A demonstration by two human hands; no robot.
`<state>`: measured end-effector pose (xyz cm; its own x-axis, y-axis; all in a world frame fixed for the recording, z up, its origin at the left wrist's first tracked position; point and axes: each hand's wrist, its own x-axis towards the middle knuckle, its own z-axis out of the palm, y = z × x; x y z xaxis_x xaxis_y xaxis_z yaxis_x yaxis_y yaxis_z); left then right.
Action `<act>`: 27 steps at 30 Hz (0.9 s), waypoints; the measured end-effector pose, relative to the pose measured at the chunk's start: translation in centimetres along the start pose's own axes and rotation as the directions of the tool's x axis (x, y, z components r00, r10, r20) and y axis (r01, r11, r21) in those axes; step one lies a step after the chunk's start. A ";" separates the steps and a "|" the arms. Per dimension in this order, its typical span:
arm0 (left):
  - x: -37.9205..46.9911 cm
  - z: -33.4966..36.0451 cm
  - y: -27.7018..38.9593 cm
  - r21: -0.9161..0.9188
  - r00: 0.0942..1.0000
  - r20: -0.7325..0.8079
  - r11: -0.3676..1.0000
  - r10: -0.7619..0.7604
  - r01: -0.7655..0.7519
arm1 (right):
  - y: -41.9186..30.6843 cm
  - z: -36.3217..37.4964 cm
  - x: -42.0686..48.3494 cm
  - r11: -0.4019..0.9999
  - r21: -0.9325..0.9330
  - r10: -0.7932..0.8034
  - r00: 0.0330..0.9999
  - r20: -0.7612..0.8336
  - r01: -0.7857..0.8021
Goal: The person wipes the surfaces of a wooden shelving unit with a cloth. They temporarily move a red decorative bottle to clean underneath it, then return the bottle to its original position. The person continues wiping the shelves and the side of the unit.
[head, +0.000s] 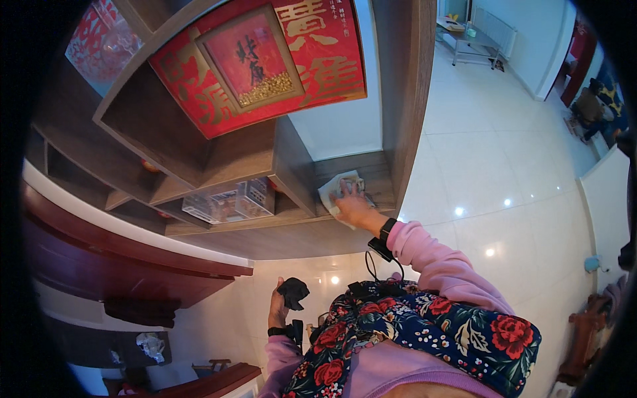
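My right hand [354, 205] presses a pale cloth [332, 191] flat against the bottom board [380, 171] of an open wooden shelf unit. The fingers are spread over the cloth, close to the unit's right side panel [405, 99]. Lower down, my left hand [277, 309] is held away from the shelf and grips a dark bundled item [293, 293], perhaps a cloth. To the left of the cloth, a clear plastic box [231, 201] occupies a neighbouring compartment.
A framed red picture [323, 49] with large characters leans in the upper compartment, a smaller frame [251, 57] before it. Shiny floor tiles [477, 164] extend to the right, towards a table [468, 37]. A dark red door [124, 268] stands at left.
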<state>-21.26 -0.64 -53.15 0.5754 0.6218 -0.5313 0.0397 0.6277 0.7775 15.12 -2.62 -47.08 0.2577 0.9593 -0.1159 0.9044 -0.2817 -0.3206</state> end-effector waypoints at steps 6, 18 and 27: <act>1.8 1.7 0.7 0.014 0.997 0.065 0.999 -0.030 0.029 | -0.6 1.2 -0.4 0.975 -0.146 -0.175 0.983 -0.051 0.166; 2.7 5.2 4.1 0.228 0.964 0.261 0.968 0.045 -0.107 | 3.0 -1.5 -4.1 0.995 0.059 0.080 0.996 -0.045 -0.077; 1.0 6.5 4.7 0.268 0.966 0.260 0.960 0.009 -0.081 | 1.2 0.0 -2.3 0.986 -0.103 -0.130 0.992 0.000 0.129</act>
<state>-15.20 -0.07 -47.86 0.7680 0.4844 -0.4190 0.2104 0.4270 0.8794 15.64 -5.19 -47.15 0.1382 0.9877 -0.0736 0.9603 -0.1518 -0.2341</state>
